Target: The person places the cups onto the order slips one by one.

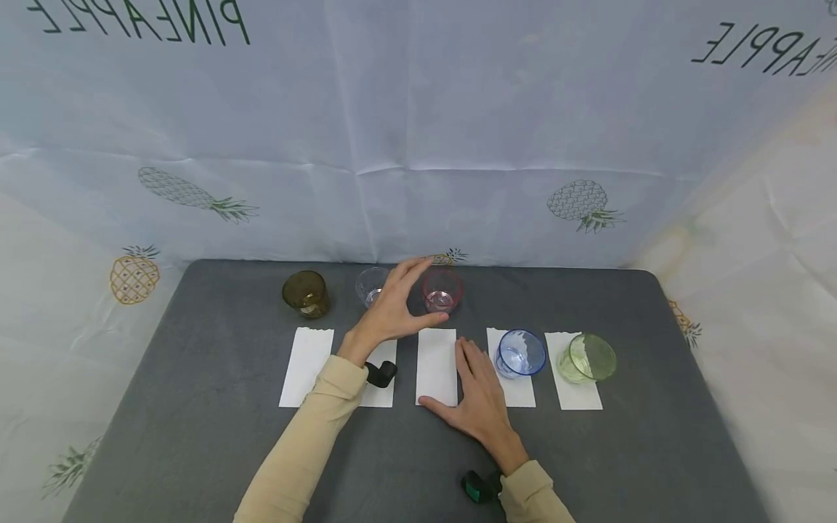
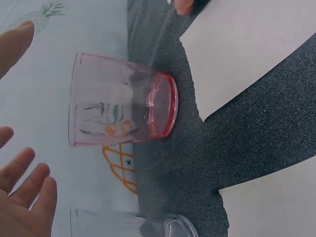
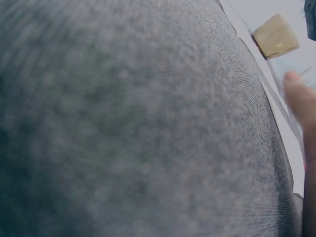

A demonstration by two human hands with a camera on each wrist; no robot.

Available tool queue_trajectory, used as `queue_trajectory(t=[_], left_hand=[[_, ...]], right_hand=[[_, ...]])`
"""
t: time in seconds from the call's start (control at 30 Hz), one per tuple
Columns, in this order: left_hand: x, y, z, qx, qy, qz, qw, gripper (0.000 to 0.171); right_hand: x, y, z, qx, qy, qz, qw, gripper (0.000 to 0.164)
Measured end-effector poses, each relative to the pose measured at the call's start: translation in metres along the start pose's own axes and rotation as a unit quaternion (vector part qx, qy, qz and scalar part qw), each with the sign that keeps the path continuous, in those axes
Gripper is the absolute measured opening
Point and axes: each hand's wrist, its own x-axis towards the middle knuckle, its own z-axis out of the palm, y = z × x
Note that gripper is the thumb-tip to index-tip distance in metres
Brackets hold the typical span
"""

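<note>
My left hand [image 1: 395,306] reaches to the back of the table, thumb and fingers spread wide beside a pink-tinted glass [image 1: 442,292]. In the left wrist view that pink glass [image 2: 123,101] stands upright, apart from the fingers [image 2: 37,190]. A clear glass [image 1: 370,285] stands behind the same hand, partly hidden by it. My right hand [image 1: 482,398] lies low over the table with straight fingers, between a white paper strip [image 1: 437,367] and the strip under a blue glass [image 1: 520,354]. It holds nothing, and its thumb points towards the bare strip.
A brown glass [image 1: 305,294] stands at the back left. A green glass [image 1: 588,358] is on the rightmost paper strip [image 1: 578,396]. Two more strips lie at left, one partly under my left wrist. Behind the grey table [image 1: 216,349] hangs a pineapple-print curtain [image 1: 418,109].
</note>
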Motion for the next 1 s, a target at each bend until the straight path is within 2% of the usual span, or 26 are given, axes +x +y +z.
queue_trajectory(t=[0.2,0.43,0.63,1.0], left_hand=[[0.001,-0.001,0.001,-0.001,-0.006,0.0,1.0,0.099],[0.002,0.0,0.002,0.005,-0.018,-0.011,0.9998,0.102],[0.004,0.0,0.007,0.016,-0.032,-0.014,0.9993,0.105],[0.006,0.002,0.012,0.027,-0.047,-0.028,0.9981,0.105]], right_hand=[[-0.001,-0.001,0.001,-0.026,-0.018,0.008,0.999,0.129],[-0.001,-0.001,0.002,-0.048,-0.034,0.024,0.998,0.13],[-0.001,-0.001,0.005,-0.074,-0.038,0.021,0.996,0.13],[-0.001,0.0,0.006,-0.083,-0.032,0.017,0.996,0.126]])
